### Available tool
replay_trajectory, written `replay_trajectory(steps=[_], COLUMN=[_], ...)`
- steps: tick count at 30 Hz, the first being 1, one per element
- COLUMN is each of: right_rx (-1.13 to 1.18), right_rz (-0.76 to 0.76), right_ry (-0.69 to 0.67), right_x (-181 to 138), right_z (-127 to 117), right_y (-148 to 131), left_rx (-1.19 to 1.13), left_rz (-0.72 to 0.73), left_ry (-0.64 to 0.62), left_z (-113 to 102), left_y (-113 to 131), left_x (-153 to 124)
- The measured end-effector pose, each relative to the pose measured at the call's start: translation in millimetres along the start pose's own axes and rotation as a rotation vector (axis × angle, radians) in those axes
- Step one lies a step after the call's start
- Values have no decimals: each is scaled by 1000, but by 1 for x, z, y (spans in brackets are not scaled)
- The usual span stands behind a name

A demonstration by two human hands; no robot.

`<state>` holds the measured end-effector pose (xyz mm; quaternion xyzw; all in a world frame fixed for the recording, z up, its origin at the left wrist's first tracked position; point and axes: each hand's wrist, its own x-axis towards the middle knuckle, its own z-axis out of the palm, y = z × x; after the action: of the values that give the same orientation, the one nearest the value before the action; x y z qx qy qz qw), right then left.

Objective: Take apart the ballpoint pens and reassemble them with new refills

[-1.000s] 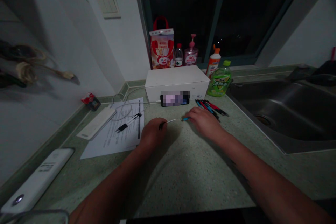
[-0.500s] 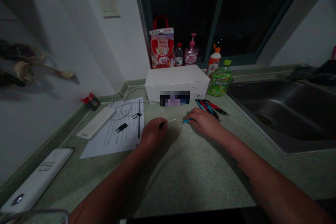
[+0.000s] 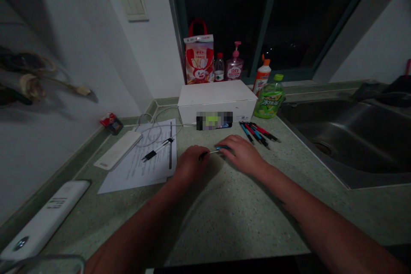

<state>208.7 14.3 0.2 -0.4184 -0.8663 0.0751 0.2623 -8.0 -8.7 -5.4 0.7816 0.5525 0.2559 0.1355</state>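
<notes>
My left hand (image 3: 191,163) is closed around a small black pen part (image 3: 203,155), from which a thin white refill (image 3: 213,152) sticks out to the right. Fingers bent, my right hand (image 3: 243,152) grips a blue pen barrel (image 3: 222,147). The free end of the refill meets the left end of the barrel; whether it is inside cannot be made out. Both hands rest low over the counter (image 3: 205,218). Behind my right hand lie several pens (image 3: 257,132) in blue, red and black.
A white box (image 3: 215,94) stands at the back with a phone (image 3: 214,121) leaning on it. Left are printed paper (image 3: 135,175), a white power bank (image 3: 118,150) and loose clear-and-black pen parts (image 3: 157,150). A green bottle (image 3: 269,102) stands near the sink (image 3: 353,137).
My hands have come closer together: the right moved left with the blue barrel, the left slightly right. The refill and barrel, apart before, now meet.
</notes>
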Motion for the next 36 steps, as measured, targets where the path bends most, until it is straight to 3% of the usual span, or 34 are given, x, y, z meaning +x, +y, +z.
replay_trajectory(steps=[6,16,23,31,36], right_rx=[-19,-133,-103,-86,-56], right_rz=[-65,67,40,101,121], right_ry=[-72,-181,-165,-268,-312], right_x=[0,1,0,-5,-6], right_z=[-1,-26,-23,-31,-26], right_y=[-14,3,0,28,19], left_rx=[-42,-8,-21,19,146], left_rz=[131,-77,-2,-55,1], left_ry=[-57,-45,-67,-66,-102], left_z=[4,-3,1,1,6], left_y=[2,-3,-3,-1,-1], left_x=[-3,3,2,4,11])
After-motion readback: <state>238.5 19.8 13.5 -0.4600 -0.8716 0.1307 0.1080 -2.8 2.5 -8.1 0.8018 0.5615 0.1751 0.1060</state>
